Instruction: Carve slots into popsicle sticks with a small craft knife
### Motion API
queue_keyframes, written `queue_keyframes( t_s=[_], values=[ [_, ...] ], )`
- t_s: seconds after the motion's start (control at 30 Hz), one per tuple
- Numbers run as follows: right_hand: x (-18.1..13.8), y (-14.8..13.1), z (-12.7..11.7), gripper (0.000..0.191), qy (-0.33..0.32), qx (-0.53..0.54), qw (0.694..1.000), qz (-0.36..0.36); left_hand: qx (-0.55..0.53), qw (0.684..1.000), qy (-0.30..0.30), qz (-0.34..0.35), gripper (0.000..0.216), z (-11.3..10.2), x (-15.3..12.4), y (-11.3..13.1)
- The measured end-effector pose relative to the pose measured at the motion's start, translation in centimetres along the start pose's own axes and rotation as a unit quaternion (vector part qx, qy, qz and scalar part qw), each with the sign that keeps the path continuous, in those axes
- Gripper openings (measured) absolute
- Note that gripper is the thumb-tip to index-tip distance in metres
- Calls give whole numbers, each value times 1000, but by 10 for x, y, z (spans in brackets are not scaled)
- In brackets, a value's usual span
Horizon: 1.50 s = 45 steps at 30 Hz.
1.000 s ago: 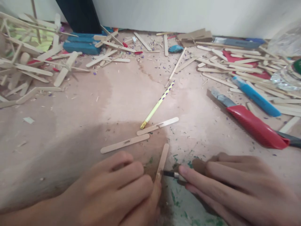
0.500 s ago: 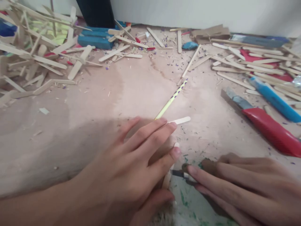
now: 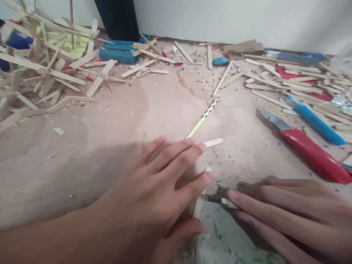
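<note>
though shaving-strewn, tabletop point(image 3: 115, 117) by white wall point(image 3: 220, 22), left hand point(image 3: 154, 194) half-spread on stick point(image 3: 198, 207), right hand point(image 3: 297, 211) curled round cutter point(image 3: 217, 200)

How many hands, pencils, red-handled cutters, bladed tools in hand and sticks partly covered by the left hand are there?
Left hand and right hand: 2
Yellow pencil: 1
Red-handled cutter: 1
Thin-bladed tool in hand: 1
Partly covered sticks: 2
Total: 7

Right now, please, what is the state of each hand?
Left hand: open, spread over a wooden stick.
Right hand: closed, holding a thin dark-tipped tool.
</note>
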State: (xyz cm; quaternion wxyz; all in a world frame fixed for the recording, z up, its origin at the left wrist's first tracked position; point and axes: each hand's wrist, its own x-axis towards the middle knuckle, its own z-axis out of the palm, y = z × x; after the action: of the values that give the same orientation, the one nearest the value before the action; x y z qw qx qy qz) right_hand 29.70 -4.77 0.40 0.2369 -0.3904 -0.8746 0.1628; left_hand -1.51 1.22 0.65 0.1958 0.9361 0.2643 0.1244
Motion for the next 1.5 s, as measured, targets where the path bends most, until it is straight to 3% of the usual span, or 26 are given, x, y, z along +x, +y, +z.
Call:
queue_keyframes(
  t_s=[0.4,0.63,0.93,1.2,1.5],
  values=[
    [4,-6,1,14,37,21,997,58,-10,1000,3,12,44,-2,1,-7],
    [4,-6,2,11,32,24,998,44,5,1000,14,19,67,-2,-3,-11],
    [6,-4,1,18,20,40,998,44,9,1000,3,24,50,-1,-1,-11],
    [-4,-5,0,28,13,6,997,70,9,1000,9,24,53,0,-2,-12],
    [5,-2,-2,23,3,30,999,38,-7,999,42,13,46,3,2,-11]
  ],
)
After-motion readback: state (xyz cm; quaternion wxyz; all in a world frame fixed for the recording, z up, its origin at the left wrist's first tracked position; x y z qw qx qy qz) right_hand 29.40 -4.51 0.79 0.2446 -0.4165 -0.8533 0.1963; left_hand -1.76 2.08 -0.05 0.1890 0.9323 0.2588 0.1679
